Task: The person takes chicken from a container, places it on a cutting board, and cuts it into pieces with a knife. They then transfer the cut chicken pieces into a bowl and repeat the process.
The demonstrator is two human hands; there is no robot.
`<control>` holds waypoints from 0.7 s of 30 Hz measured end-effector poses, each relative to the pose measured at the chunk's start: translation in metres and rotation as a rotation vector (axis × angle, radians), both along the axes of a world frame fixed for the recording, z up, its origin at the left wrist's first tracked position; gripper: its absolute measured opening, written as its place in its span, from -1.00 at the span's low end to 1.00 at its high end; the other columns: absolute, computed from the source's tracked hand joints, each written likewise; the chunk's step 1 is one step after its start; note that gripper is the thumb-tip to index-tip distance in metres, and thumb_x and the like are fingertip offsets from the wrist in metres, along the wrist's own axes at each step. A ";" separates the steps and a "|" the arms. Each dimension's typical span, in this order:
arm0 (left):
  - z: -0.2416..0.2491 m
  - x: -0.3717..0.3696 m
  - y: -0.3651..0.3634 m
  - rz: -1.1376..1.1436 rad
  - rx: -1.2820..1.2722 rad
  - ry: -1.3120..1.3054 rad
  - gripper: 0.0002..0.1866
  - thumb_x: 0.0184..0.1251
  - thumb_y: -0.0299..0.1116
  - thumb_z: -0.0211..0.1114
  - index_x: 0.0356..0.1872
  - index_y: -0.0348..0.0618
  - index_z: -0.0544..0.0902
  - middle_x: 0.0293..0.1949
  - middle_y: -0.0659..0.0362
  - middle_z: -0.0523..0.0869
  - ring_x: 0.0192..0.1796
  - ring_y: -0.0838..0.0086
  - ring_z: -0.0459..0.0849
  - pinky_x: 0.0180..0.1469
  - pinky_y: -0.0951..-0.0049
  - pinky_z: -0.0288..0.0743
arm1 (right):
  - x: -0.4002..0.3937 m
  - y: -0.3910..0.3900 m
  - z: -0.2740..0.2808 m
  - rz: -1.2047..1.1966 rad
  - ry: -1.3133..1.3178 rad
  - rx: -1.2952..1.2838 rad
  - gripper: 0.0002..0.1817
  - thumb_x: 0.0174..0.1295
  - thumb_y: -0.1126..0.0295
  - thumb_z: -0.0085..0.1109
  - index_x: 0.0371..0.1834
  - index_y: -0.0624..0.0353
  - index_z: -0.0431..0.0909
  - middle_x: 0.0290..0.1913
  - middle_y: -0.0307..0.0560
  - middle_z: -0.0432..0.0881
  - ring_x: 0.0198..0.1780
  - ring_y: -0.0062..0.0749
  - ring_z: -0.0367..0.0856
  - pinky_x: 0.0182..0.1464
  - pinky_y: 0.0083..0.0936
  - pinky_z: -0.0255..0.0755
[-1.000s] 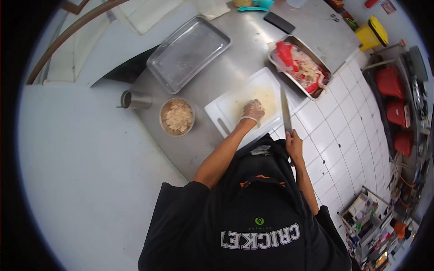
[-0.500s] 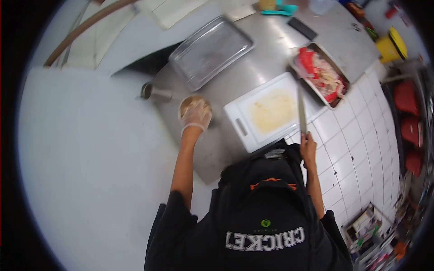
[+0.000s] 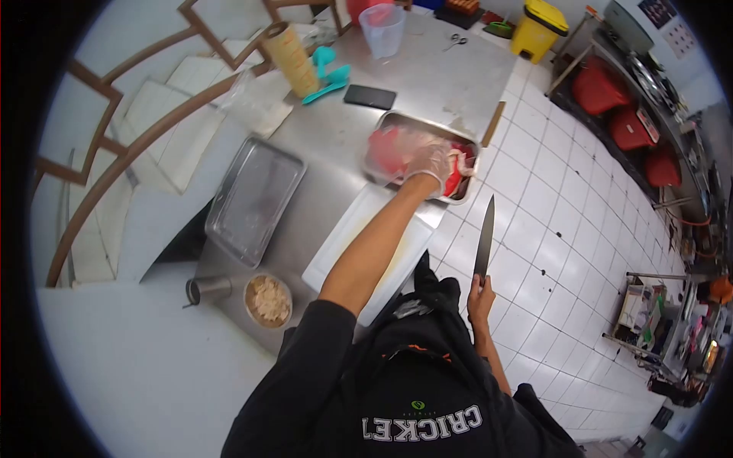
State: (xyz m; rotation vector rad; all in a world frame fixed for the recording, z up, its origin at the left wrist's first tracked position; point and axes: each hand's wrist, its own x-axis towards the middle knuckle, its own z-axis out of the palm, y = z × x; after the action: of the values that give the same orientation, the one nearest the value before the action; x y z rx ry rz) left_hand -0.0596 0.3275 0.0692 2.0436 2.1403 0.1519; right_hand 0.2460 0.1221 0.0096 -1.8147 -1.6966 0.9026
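Observation:
My left hand, in a clear plastic glove, reaches into a metal tray of pale strips that look like raw meat and red-and-clear plastic wrapping. Motion blur and the tray's contents hide its fingers. Off to the right, my right hand grips a long knife by the handle, blade pointing up and away over the floor. A white cutting board lies under my left forearm, partly hidden by it. At the table's near left corner stands a round bowl of pale chopped pieces.
A metal cylinder lies beside the bowl. An upturned-looking clear lid or shallow tray rests at the left edge. Farther back are a black phone, turquoise scoops, a film roll, a plastic jug and scissors.
My left hand has left the bowl and crossed over the cutting board into the meat tray. The knife stays in my right hand. The camera view has turned.

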 end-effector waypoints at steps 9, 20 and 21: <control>0.015 0.015 0.053 0.012 -0.367 -0.070 -0.40 0.05 -0.45 0.42 0.21 -0.21 0.51 0.20 -0.12 0.62 0.25 0.04 0.61 0.23 0.15 0.54 | 0.043 0.006 -0.001 -0.204 -0.011 0.076 -0.71 0.46 0.27 0.09 -0.26 0.33 0.49 -0.42 0.25 0.68 -0.49 0.05 0.68 -0.44 -0.23 0.43; 0.134 -0.012 -0.002 -0.120 -0.099 -0.467 -0.76 0.41 -0.22 0.23 -0.21 -0.20 0.67 -0.34 -0.04 0.70 -0.25 0.23 0.67 -0.12 0.29 0.54 | 0.028 0.062 0.009 0.058 0.029 0.037 -0.66 0.48 0.22 0.09 -0.21 0.36 0.45 -0.35 0.31 0.70 -0.43 0.06 0.72 -0.45 -0.25 0.43; 0.146 -0.017 -0.018 -0.109 -0.066 -0.529 -0.74 0.44 -0.19 0.23 -0.24 -0.21 0.65 -0.38 -0.01 0.67 -0.31 0.27 0.62 -0.18 0.29 0.51 | 0.023 0.066 0.009 0.084 0.037 0.070 -0.66 0.48 0.22 0.09 -0.21 0.36 0.44 -0.35 0.31 0.70 -0.44 0.04 0.72 -0.46 -0.25 0.42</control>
State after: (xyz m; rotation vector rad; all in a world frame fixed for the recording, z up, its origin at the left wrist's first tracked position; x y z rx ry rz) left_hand -0.0769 0.3099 0.2147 1.8170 1.6840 0.5322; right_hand 0.2688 0.1885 0.0191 -1.6820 -1.7703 0.8937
